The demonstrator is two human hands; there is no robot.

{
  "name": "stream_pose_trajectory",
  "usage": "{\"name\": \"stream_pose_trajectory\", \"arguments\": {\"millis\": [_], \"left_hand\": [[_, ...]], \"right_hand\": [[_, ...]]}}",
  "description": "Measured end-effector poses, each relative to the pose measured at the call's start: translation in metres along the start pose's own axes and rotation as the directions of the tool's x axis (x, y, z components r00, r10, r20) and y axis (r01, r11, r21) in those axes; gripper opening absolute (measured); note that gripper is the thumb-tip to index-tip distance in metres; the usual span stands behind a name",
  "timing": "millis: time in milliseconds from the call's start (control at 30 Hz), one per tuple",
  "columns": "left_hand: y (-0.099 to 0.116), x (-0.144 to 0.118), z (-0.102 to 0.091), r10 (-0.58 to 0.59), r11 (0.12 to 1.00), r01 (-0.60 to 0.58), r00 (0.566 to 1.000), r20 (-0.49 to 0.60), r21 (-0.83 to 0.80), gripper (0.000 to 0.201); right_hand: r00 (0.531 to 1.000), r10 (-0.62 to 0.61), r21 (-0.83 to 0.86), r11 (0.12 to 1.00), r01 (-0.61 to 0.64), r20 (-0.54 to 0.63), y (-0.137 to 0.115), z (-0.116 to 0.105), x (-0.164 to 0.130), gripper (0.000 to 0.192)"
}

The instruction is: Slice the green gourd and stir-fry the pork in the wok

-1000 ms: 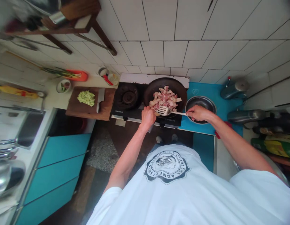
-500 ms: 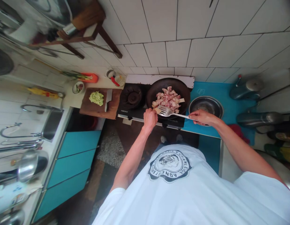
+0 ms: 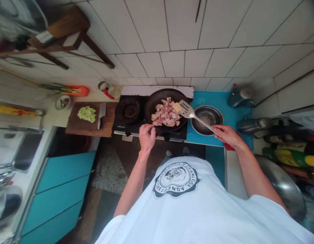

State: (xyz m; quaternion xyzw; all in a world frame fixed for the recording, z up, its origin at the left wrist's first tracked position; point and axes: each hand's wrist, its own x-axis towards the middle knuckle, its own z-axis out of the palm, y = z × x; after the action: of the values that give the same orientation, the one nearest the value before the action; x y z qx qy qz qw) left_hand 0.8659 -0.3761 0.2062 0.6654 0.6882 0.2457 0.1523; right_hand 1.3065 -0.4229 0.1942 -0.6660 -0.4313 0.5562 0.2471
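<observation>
Left hand sits at the front edge of the stove, on the near side of the pan. Meat pieces lie in the pan, just beyond that hand. A vacant burner lies beyond and to its left. Further left on the worktop lies a cutting board, carrying chopped vegetables and a knife. Right hand holds the handle end of a spatula; its blade reaches leftward and away, over the pan's right rim, bearing one piece. A metal bowl sits between right hand and pan, under the spatula shaft. A kettle stands beyond the right hand, against the wall.
</observation>
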Motion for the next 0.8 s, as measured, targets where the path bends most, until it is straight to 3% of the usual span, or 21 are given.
{"name": "stream_pose_trajectory", "arguments": {"millis": [67, 167, 267, 400, 533, 633, 700, 800], "left_hand": [[-0.012, -0.011, -0.002, -0.027, 0.999, 0.025, 0.998, -0.054, -0.041, 0.025], [-0.030, -0.026, 0.000, -0.098, 0.991, 0.087, 0.990, -0.100, -0.103, 0.024], [-0.039, -0.034, 0.007, -0.146, 0.984, 0.134, 0.984, -0.100, -0.117, 0.023], [-0.036, -0.034, 0.011, -0.101, 0.989, 0.085, 0.987, -0.124, -0.123, 0.024], [-0.015, -0.008, 0.014, -0.010, 0.994, 0.002, 0.997, -0.073, -0.110, 0.026], [0.017, 0.031, 0.032, 0.139, 0.986, -0.124, 0.982, 0.130, -0.112, 0.028], [0.043, 0.063, 0.053, 0.274, 0.961, -0.254, 0.923, 0.270, -0.106, 0.025], [0.079, 0.105, 0.093, 0.375, 0.897, -0.440, 0.807, 0.456, 0.043, 0.028]], "right_hand": [[0.983, -0.017, -0.090, 0.996, 0.001, -0.183, 0.025, -0.028, -0.021, 0.071], [0.903, -0.155, -0.380, 0.925, -0.010, -0.400, 0.063, -0.049, -0.042, 0.062], [0.854, -0.230, -0.605, 0.787, -0.119, -0.467, 0.092, -0.039, -0.042, 0.051], [0.841, -0.157, -0.657, 0.702, -0.275, -0.519, 0.111, -0.011, -0.035, 0.050], [0.781, -0.212, -0.545, 0.817, -0.187, -0.587, 0.099, -0.010, -0.047, 0.050], [0.755, -0.221, -0.429, 0.899, -0.087, -0.617, 0.071, -0.014, -0.058, 0.054], [0.747, -0.212, -0.369, 0.928, -0.048, -0.630, 0.050, -0.010, -0.061, 0.056], [0.728, -0.190, -0.290, 0.957, -0.013, -0.659, 0.027, 0.009, -0.065, 0.057]]}}
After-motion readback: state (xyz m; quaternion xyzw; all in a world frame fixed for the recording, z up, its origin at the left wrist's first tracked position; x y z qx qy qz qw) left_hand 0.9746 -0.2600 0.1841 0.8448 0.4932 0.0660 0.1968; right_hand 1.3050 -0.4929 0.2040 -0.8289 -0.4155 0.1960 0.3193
